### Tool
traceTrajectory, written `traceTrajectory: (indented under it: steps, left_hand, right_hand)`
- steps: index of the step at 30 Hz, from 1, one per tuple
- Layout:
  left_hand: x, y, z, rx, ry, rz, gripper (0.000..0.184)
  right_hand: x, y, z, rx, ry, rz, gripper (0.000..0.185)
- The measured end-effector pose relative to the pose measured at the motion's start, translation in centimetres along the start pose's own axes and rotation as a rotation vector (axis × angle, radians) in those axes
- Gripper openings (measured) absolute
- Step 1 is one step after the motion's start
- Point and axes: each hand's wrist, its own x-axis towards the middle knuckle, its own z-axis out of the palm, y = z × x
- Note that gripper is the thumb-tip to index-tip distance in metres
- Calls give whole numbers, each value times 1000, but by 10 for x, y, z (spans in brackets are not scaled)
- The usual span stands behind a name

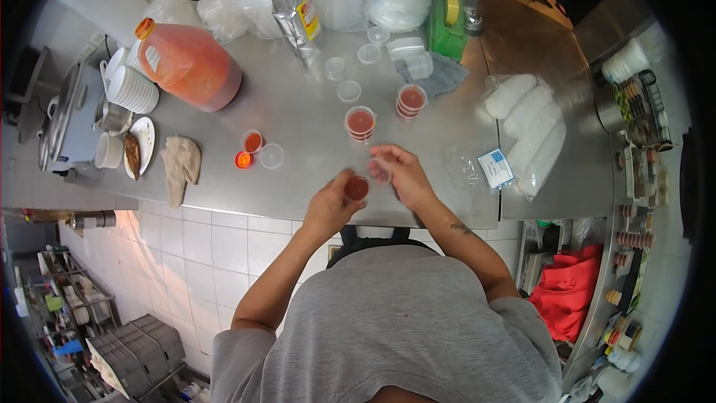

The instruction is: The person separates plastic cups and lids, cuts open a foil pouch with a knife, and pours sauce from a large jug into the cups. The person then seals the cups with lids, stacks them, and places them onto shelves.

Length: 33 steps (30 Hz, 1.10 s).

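Note:
Near the counter's front edge, my left hand [333, 201] is closed around a small clear cup of red sauce [356, 188]. My right hand [405, 179] pinches a clear round lid [380, 172] just beside that cup, tilted and apart from it. Beyond my hands stand two short stacks of filled sauce cups, one at the centre [360, 122] and one to its right [411, 100]. Several clear empty cups and lids [348, 91] lie behind the stacks. To the left are an open sauce cup [253, 141], an orange cap [244, 160] and a loose clear lid [272, 155].
A large jug of orange-red sauce [195, 67] stands at the back left, with a beige cloth [181, 164] and a white plate [146, 142] nearer. A green tape dispenser [447, 26] is at the back; bagged white cups [533, 127] lie right.

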Motion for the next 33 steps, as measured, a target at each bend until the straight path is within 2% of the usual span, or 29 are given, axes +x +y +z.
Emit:
traceTrajectory:
  steps: [2, 5, 8, 11, 14, 17, 20, 24, 27, 30, 33]
  left_hand:
    - [3, -5, 8, -44, 14, 9, 60]
    - [6, -12, 21, -127, 83, 29, 60]
    - [4, -20, 24, -287, 119, 72, 56]
    - [8, -10, -3, -477, -91, -300, 47]
    - [18, -5, -8, -483, -84, -405, 38]
    - [34, -8, -17, -474, -265, -440, 33]
    - [45, -12, -24, -460, -357, -436, 26]
    - [35, 8, -14, -390, -216, -412, 19]
    - [31, 6, -10, -392, -172, -342, 16]
    - [42, 4, -31, -354, -143, -265, 13]
    - [51, 23, -56, -316, -54, -190, 13]
  right_hand:
    - [1, 26, 6, -445, 15, -333, 14]
    - [-10, 18, 24, -711, 81, -497, 10]
    - [-10, 21, 22, -738, 57, -586, 12]
    - [-8, 23, 20, -796, 42, -655, 14]
    - [-8, 22, 20, -854, 44, -658, 14]
    - [-6, 20, 22, -982, 86, -705, 12]
    - [-7, 23, 23, -1142, 106, -780, 12]
    - [-9, 28, 29, -1336, 131, -771, 17]
    - [-5, 33, 23, -1266, 120, -795, 16]
    - [-4, 27, 21, -764, 159, -523, 19]
    - [0, 24, 2, -608, 382, -461, 34]
